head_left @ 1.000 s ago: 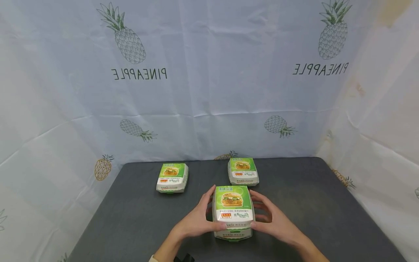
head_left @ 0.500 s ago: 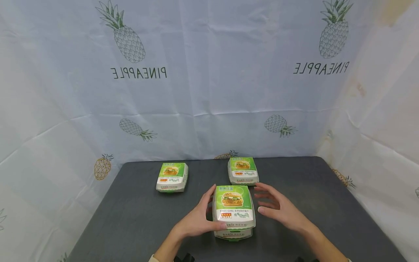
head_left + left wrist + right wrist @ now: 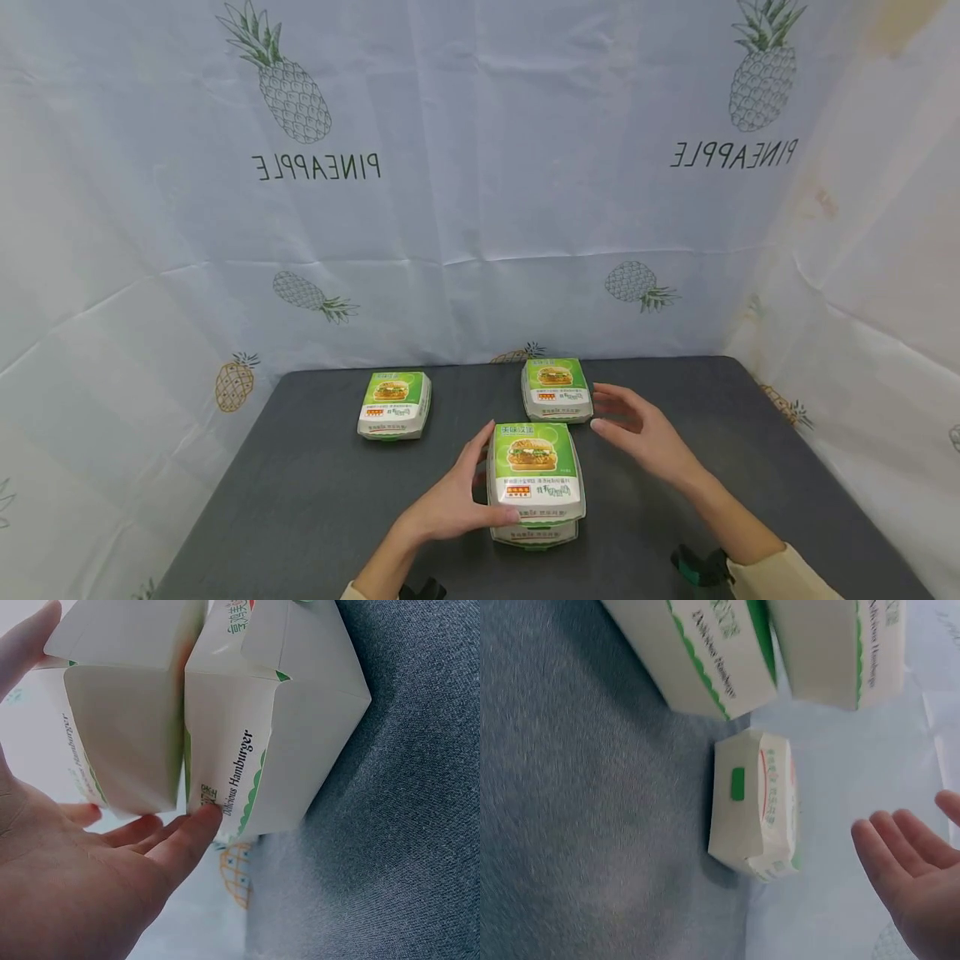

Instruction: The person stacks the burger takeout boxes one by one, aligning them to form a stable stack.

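Two hamburger boxes stand stacked at the front middle of the table, seen in the head view. The upper hamburger box has a green and white lid with a burger picture and hides most of the lower hamburger box. My left hand holds the stack's left side, thumb at the front. In the left wrist view its forefinger reaches the lower box. My right hand is off the stack, fingers loosely bent and holding nothing, just right of the back right hamburger box.
Another hamburger box lies at the back left of the dark table. A white pineapple-print cloth hangs behind and along both sides. Black wrist straps show below both hands.
My right hand has let go of the stack's right side and moved back and right, up beside the back right hamburger box. My left hand has stayed at the stack.
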### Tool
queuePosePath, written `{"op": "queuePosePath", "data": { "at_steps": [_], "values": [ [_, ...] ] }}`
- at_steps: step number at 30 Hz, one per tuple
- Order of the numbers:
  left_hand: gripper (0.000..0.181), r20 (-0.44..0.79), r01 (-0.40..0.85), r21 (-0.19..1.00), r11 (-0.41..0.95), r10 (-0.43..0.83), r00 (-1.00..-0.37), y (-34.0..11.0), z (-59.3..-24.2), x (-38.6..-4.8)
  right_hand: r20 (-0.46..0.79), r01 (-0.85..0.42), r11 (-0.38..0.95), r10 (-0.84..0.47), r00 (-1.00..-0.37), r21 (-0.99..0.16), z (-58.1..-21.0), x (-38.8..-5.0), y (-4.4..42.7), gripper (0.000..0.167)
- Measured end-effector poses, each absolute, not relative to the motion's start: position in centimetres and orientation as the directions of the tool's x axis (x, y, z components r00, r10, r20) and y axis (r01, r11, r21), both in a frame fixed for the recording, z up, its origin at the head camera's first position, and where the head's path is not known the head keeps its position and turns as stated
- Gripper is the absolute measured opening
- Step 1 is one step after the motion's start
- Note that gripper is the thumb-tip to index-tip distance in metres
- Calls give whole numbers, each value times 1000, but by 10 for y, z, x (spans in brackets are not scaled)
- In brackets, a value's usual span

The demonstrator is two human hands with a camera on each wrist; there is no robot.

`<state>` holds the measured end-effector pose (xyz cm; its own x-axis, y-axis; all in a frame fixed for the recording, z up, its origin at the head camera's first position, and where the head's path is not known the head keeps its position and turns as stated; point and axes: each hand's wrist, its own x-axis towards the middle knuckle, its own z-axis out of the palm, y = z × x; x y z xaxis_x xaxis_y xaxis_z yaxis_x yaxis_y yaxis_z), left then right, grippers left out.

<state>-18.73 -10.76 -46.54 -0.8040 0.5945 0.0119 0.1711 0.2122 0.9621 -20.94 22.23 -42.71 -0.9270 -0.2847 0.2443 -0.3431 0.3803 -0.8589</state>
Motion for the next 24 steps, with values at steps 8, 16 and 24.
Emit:
{"op": "queuePosePath", "data": {
  "at_steps": [8,16,24],
  "values": [
    [112,14,173,962,210,597,-802,-108,-466,-188,231,-305,499,-205,-951,-811,-432,-230,219,62],
    [112,14,172,963,206,600,-800,-107,-466,-188,225,-278,569,-164,-961,-774,-440,-253,219,70],
    [113,22,183,960,210,600,-800,-107,-467,-188,195,-248,592,-153,-969,-767,-453,-275,218,76]
  ]
}}
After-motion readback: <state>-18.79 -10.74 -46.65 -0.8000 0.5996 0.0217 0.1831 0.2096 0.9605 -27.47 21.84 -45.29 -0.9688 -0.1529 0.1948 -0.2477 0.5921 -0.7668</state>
